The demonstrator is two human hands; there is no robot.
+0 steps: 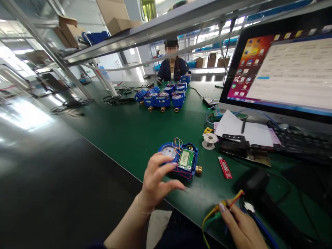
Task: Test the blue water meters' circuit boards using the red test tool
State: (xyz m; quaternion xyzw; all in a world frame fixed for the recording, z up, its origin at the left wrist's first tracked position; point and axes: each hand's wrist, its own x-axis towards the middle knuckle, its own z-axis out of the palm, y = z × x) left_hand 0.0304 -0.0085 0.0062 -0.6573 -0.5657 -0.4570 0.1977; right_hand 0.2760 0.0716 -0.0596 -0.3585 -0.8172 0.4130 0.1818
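A blue meter (pixel 192 173) with an open top lies on the green table; its circuit board (pixel 186 159) has a small lit display, a round dial sits at its left and a brass fitting at its right. My left hand (pixel 158 180) is at the meter's near left side, fingers apart and holding nothing; whether a fingertip touches the casing cannot be told. Lower right, my right hand (pixel 241 221) is closed on a bundle of yellow, green and red wires (pixel 215 210) near the table's front edge.
Several blue meters (pixel 163 100) stand farther back, before a seated person (pixel 173 67). At the right are a monitor (pixel 282 69), keyboard (pixel 303 138), papers (pixel 241 129), a solder spool (pixel 209 140), a red packet (pixel 225 168) and a black scanner (pixel 272 207).
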